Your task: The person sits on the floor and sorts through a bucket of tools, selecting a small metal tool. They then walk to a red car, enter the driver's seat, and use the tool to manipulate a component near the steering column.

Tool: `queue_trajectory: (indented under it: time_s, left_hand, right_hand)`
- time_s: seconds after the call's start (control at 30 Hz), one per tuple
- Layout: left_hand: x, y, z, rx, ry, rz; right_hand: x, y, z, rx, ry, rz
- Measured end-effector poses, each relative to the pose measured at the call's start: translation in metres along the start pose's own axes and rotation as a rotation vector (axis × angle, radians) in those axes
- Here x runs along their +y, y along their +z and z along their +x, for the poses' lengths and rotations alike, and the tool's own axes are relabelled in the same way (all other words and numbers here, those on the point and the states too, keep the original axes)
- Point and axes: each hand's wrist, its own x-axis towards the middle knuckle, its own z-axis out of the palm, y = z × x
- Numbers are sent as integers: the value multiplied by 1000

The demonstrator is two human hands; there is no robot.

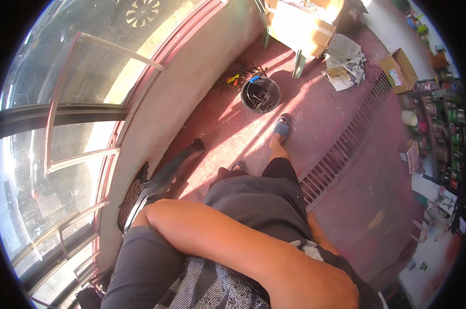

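My left arm (pixel 217 232) is bent across my chest, from the dark sleeve at the left to the lower right. At its far end, my left hand (pixel 336 288) lies against my right side; its fingers do not show. Part of my right arm (pixel 319 234) hangs beside my body, and my right hand is hidden. On the floor ahead of my feet stands a dark bucket (pixel 250 104) with a blue handle grip and metal tools inside, out of reach of both hands. A pile of hand tools (pixel 249 70), some yellow and red, lies just behind it.
A long floor grate (pixel 341 147) runs to my right. A cardboard box (pixel 295 31) rests on a green-legged stand ahead, with crumpled paper (pixel 344 59) beside it. Shelves of cans (pixel 444 123) line the right. A black car bumper (pixel 179 165) leans by the left wall, under windows.
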Motion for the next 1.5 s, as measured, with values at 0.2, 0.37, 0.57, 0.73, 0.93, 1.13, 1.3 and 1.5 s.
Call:
queue_trajectory:
  time_s: [0.2, 0.37, 0.57, 0.73, 0.93, 1.13, 1.3, 1.5]
  left_hand:
    - [13, -162, 61, 186, -1, 191]
    - [14, -248, 85, 280, -135, 121]
    - [2, -319, 98, 435, -1, 101]
    - [-19, -332, 157, 517, 184, 395]
    - [15, -376, 172, 225, -247, 614]
    - [20, -397, 123, 342, -246, 339]
    - [14, -391, 56, 500, -85, 383]
    - [25, -389, 5, 605, -117, 136]
  right_hand:
    - [-225, -254, 160, 7, -75, 765]
    - [-336, -341, 207, -121, -253, 665]
    - [-303, -287, 253, -154, -209, 515]
    - [-245, -257, 272, -344, -165, 183]
    - [-274, -296, 308, -271, -158, 285]
    - [-357, -338, 340, -170, -199, 334]
    - [-411, -346, 356, -149, -369, 276]
    - [-434, -330, 347, -157, -430, 216]
